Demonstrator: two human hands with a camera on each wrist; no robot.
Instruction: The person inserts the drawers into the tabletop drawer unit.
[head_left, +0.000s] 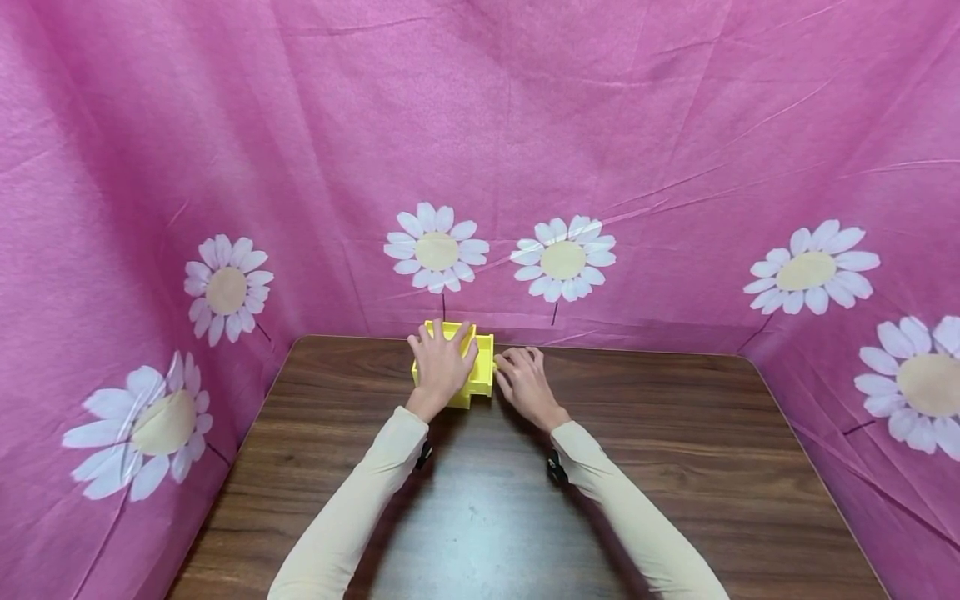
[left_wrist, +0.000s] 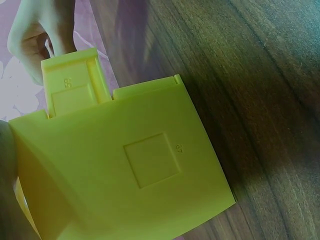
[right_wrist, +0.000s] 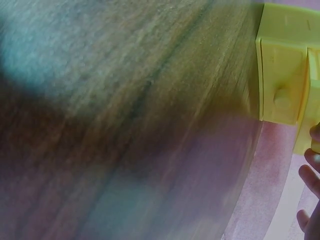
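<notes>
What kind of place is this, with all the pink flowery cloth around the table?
Probably a small staged recording booth, not a lived-in room: pink daisy-print cloth screens three sides of a wooden table, which holds only a yellow plastic box under the person's left hand.

The left hand (head_left: 441, 360) lies over the top of the yellow drawer box (head_left: 477, 375), hiding most of the box in the head view; only its right side and a lower front corner show. Contact between the right hand (head_left: 525, 383) and the box cannot be determined there. In the right wrist view the worktop (right_wrist: 125, 125) is blurred, the box is cut off by the right edge, and only fingertips (right_wrist: 311, 175) appear. In the left wrist view the box runs past the bottom edge, and its embossed numerals are too small to read.
</notes>
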